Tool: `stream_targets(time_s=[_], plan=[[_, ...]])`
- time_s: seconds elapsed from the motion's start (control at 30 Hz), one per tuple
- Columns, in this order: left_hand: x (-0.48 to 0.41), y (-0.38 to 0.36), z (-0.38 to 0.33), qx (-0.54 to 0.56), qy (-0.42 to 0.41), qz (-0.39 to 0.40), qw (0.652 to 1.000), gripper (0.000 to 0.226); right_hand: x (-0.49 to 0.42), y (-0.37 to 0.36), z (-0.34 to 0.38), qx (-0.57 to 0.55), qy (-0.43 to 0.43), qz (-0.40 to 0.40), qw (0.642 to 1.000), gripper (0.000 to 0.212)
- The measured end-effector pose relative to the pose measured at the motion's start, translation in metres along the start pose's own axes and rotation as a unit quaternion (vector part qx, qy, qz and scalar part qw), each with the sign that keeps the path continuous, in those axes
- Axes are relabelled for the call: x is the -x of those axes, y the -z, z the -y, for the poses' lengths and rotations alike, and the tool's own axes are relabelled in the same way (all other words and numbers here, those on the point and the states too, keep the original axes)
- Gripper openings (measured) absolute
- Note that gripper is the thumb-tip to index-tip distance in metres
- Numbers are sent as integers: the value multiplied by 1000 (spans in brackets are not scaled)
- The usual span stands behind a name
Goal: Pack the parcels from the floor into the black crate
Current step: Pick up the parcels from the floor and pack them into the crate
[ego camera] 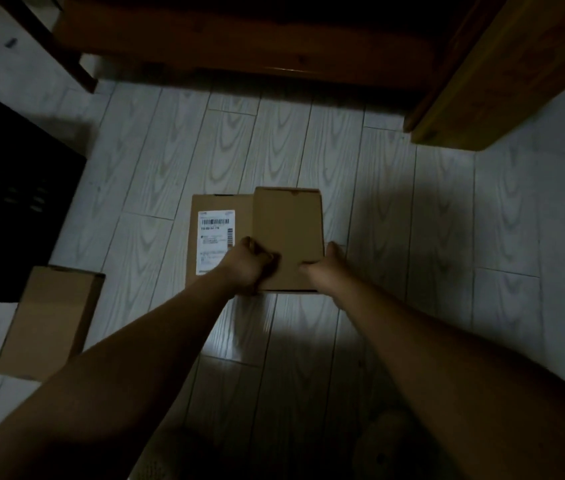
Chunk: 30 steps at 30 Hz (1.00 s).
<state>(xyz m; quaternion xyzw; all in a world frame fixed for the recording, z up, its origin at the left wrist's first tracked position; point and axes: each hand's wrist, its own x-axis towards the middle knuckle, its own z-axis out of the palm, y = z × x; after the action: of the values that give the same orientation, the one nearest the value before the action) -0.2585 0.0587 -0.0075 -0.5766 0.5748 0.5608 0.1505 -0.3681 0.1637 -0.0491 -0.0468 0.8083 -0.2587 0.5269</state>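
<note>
**Both hands on a plain parcel, crate dark at the left edge**

The room is dim and much is lost in shadow. The black crate (7, 188) is cut off by the left edge of the view. Only a dark wall with faint slots shows, and what it holds cannot be made out. The plain parcel (288, 233) covers the right part of a flat labelled parcel (220, 206) beneath it. Whether the two touch or the upper one is lifted clear cannot be told. The print on the white shipping label (216, 237) is too small to read.

The left hand (251, 266) grips the plain parcel's near left corner with its fingers curled round the edge. The right hand (326, 268) holds the near right corner, thumb on the top face, fingers wrapped down the side and partly out of sight.

A third parcel (49, 323) lies on the pale plank floor (360, 161) to the lower left, just beside the crate. Wooden furniture (502, 77) crosses the top and right, cut off by the frame.
</note>
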Motion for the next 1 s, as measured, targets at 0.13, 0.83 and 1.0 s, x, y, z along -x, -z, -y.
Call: stream_targets(time_s=[0.13,0.83,1.0], plan=[[1,-3,-3,-27,-17,-10,999,27,2,-6,-4,-61,10,5,998,58],[382,194,-144,126,-104,-6,987,68,408,95,185,68,196,69,976,108],[505,253,-186,164,-130,16,978,67,526,113,232,35,247,14,968,102]])
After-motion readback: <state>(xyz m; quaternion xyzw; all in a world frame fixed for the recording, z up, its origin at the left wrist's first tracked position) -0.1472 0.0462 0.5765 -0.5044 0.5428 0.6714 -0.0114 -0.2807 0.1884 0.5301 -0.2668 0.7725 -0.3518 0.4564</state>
